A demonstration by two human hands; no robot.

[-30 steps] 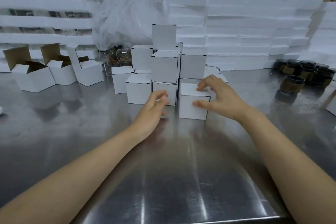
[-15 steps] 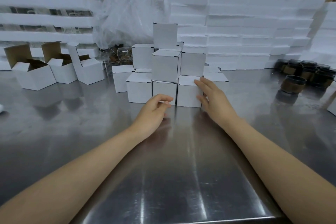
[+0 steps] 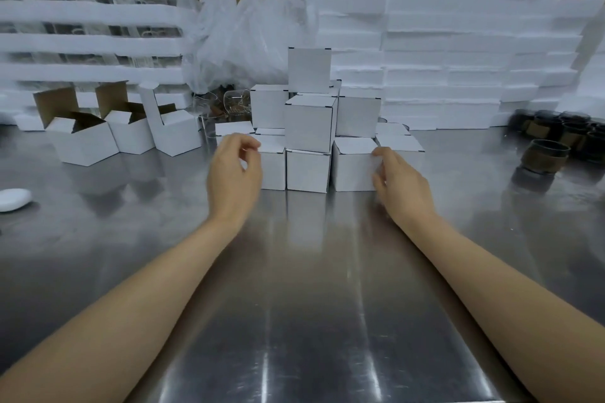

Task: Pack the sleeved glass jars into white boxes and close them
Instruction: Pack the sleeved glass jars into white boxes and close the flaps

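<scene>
Two bare arms reaching out over a shiny grey metal table (image 3: 311, 321). Left hand (image 3: 234, 173) up in front of the pile of small closed white cardboard boxes (image 3: 309, 124), fingers loosely curled, holding nothing. Right hand (image 3: 401, 181) against the right side of the front closed white box (image 3: 353, 165), fingers (image 3: 381, 154) bent a little at its top corner and side; hard to tell touching from gripping, picture a bit blurry there. That box on the table, close beside its neighbour box in the front row of the pile. Three open white boxes with brown insides (image 3: 85, 137) far off to the left. Dark glass jars with brown sleeves (image 3: 543, 159) on the table at the right, well apart from the boxes. White foam sheets (image 3: 442, 59) stacked high at the back. Crumpled clear plastic bag (image 3: 248, 33) behind the pile. Small white round thing (image 3: 13, 199) at the left edge.
</scene>
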